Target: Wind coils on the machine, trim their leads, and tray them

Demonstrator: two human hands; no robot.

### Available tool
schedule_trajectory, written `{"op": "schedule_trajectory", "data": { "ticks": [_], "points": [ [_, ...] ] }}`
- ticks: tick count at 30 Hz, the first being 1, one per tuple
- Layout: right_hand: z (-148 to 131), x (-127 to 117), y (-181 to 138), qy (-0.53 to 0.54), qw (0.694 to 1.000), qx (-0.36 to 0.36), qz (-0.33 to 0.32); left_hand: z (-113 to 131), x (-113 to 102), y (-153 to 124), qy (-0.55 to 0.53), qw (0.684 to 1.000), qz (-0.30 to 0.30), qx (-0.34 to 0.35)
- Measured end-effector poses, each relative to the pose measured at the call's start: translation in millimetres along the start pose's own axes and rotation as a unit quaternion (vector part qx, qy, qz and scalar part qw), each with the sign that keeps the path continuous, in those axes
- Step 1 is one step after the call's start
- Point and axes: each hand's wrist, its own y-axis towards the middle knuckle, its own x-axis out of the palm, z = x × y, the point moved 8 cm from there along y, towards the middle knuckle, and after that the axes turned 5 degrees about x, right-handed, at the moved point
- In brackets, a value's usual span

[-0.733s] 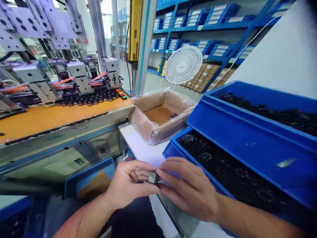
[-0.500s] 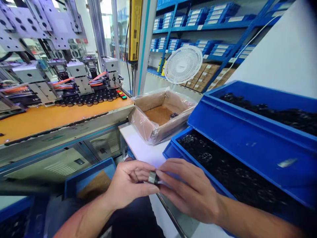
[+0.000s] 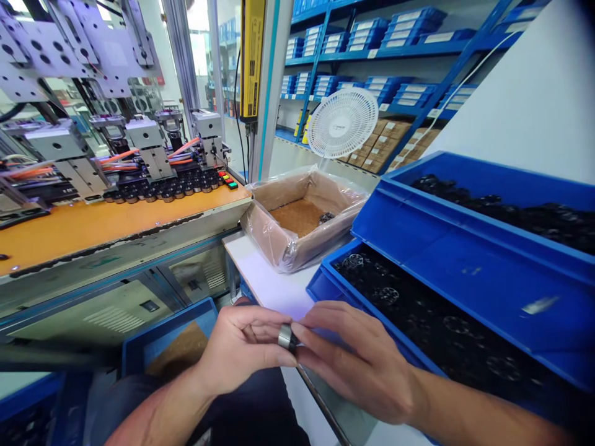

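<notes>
A small metal ring with a black part (image 3: 286,337) sits between my two hands, above the lap and the near edge of the white table. My left hand (image 3: 242,347) is closed on its left side, with thumb below and fingers above. From the right, the fingertips of my right hand (image 3: 357,356) pinch the black side of the same piece. The fingers cover much of it, so its exact kind does not show. Just right of my right hand is a blue bin (image 3: 332,279) filled with black parts (image 3: 418,310).
A second blue bin (image 3: 446,241) with black parts stands above the first. Behind the hands lies a plastic-lined cardboard box (image 3: 274,238). At left is a machine bench (image 3: 93,226) with rows of black-and-metal pieces (image 3: 167,189). A white fan (image 3: 343,122) stands behind the box.
The ring has turned slightly between the fingers, its smooth metal side now showing more. Both hands stay in almost the same place.
</notes>
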Motion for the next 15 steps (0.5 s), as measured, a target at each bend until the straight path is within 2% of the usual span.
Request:
{"op": "schedule_trajectory", "data": {
  "ticks": [10,13,15],
  "points": [
    [-8.7,0.1,-0.2,-0.029,0.998,-0.054,-0.019,-1.6,1.1,-2.3,0.039,0.998,0.022,-0.039],
    [-8.8,0.1,2.0,-0.033,0.997,-0.062,-0.010,-3.5,2.8,-2.9,0.030,0.998,0.052,-0.001],
    [-9.1,0.0,3.8,-0.042,0.997,-0.062,-0.002,-1.8,1.6,-3.6,0.037,0.994,0.086,0.051]
  ]
}}
